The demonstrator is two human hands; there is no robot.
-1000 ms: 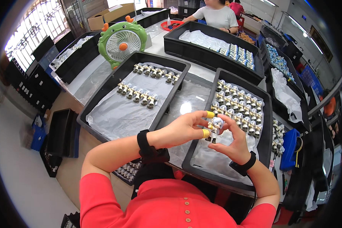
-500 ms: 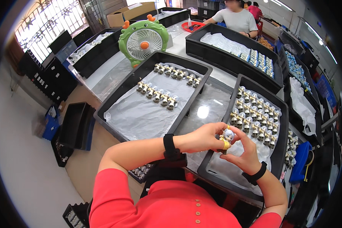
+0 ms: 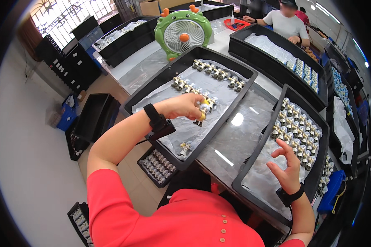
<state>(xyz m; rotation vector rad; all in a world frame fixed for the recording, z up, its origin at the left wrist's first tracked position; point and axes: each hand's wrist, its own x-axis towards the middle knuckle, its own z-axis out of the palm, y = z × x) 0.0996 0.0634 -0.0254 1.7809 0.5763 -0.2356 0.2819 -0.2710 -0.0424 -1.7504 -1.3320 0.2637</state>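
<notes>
My left hand (image 3: 184,107) pinches a small figurine (image 3: 201,115) with a pale rounded head and dark base, over the left black tray (image 3: 130,105). Yellow covers show on its fingertips. Rows of similar figurines (image 3: 216,72) lie on that tray's white sheet, and a single figurine (image 3: 186,147) lies by its near edge. My right hand (image 3: 288,168) hovers over the near part of the right black tray (image 3: 245,171), thumb and fingers apart, nothing between them. Just beyond it, several rows of figurines (image 3: 299,127) fill the tray's far part.
A green cartoon-shaped fan (image 3: 181,35) stands behind the left tray. Farther right, a deep black tray (image 3: 272,55) holds blue-and-white pieces; a person in a white shirt (image 3: 284,24) sits beyond it. A small tray of figurines (image 3: 156,166) sits low beside the table.
My left hand has carried the figurine leftward from above the right tray to the left tray. My right hand has let go of it and opened. The whole view has shifted.
</notes>
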